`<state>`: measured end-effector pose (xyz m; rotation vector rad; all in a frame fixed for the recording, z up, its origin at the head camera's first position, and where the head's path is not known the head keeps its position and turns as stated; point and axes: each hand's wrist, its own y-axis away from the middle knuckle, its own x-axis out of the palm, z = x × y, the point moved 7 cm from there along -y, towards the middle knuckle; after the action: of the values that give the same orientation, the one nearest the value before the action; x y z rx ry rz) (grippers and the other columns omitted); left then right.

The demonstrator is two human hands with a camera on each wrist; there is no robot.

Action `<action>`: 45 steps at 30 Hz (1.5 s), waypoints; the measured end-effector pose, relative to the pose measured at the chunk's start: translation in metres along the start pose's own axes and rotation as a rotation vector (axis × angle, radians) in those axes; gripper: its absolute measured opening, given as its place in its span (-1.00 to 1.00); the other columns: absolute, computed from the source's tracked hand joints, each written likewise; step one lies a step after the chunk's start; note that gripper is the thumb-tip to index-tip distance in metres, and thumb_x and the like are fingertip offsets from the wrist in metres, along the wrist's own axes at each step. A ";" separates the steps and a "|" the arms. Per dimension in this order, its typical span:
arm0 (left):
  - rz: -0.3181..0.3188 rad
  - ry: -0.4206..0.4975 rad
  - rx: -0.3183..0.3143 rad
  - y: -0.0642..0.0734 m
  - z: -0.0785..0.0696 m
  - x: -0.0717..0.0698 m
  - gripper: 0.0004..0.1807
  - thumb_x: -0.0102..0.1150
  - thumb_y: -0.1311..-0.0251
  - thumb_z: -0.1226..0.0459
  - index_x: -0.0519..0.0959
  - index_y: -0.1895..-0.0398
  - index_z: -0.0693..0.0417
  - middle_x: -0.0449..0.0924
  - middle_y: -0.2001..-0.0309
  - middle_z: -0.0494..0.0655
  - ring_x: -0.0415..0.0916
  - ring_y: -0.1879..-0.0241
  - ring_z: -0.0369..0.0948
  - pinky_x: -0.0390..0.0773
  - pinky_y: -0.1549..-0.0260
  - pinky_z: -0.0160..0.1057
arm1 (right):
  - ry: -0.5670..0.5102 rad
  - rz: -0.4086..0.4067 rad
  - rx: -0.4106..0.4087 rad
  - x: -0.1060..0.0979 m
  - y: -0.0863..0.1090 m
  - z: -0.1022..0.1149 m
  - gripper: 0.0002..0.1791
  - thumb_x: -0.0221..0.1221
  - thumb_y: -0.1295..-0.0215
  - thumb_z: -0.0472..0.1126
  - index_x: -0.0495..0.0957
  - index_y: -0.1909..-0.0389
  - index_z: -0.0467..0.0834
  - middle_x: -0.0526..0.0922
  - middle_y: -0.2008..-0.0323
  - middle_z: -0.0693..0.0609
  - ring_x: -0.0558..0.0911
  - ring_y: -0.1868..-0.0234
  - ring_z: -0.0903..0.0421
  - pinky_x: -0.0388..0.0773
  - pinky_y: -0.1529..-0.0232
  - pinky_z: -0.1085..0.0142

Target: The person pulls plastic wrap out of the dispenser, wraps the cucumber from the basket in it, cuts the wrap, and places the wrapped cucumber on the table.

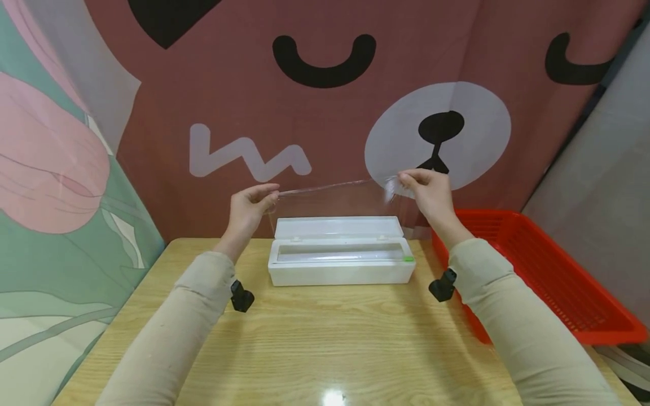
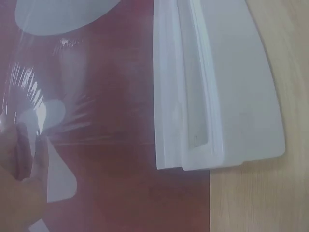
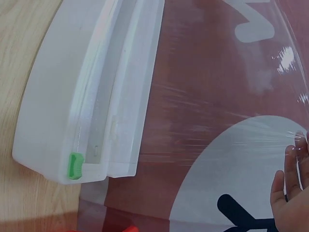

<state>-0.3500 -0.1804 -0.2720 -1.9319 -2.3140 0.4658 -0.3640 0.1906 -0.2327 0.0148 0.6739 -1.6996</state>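
Observation:
A sheet of clear plastic wrap is stretched above and behind a white wrap dispenser. My left hand pinches its left corner between thumb and fingers. At the other end my right hand pinches the right corner, where a bit of film hangs bunched. In the right wrist view, creases in the film run toward the right hand's fingertips. The dispenser's lid stands raised at the back. A green slider sits at the right end of its front edge.
A red plastic basket is to the right of the dispenser, partly behind the right forearm. Wood-grain table lies under the dispenser. Behind it hangs a brown cloth printed with a cartoon face.

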 end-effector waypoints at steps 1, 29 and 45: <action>-0.006 0.007 -0.004 0.000 0.000 0.000 -0.65 0.26 -0.30 0.27 0.63 -0.09 0.26 0.67 0.07 0.16 0.62 0.36 -0.32 0.65 0.11 -0.17 | -0.005 -0.004 -0.001 0.000 0.000 0.000 -0.65 0.21 -0.40 -0.07 0.68 -0.01 -0.23 0.68 0.19 -0.01 0.55 0.13 0.08 0.50 0.04 0.33; -0.112 0.289 -0.057 -0.007 -0.015 0.004 -0.78 0.28 -0.30 0.31 0.61 0.04 0.21 0.67 0.26 -0.21 0.61 0.29 -0.31 0.63 0.11 -0.22 | -0.106 -0.108 0.036 -0.007 -0.004 0.007 -0.63 0.25 -0.36 -0.03 0.69 0.02 -0.24 0.69 0.33 0.20 0.55 0.19 0.19 0.49 0.05 0.28; -0.136 0.370 -0.035 -0.008 -0.026 0.000 -0.94 0.27 -0.29 0.36 0.64 0.24 0.01 0.66 0.23 -0.18 0.61 0.21 -0.28 0.65 0.19 -0.28 | -0.139 -0.126 0.038 -0.011 -0.004 0.014 -0.60 0.24 -0.35 0.02 0.70 0.00 -0.19 0.69 0.31 0.19 0.51 0.15 0.16 0.44 0.04 0.30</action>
<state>-0.3511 -0.1768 -0.2448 -1.6864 -2.2003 0.0481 -0.3599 0.1953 -0.2155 -0.1200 0.5479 -1.8155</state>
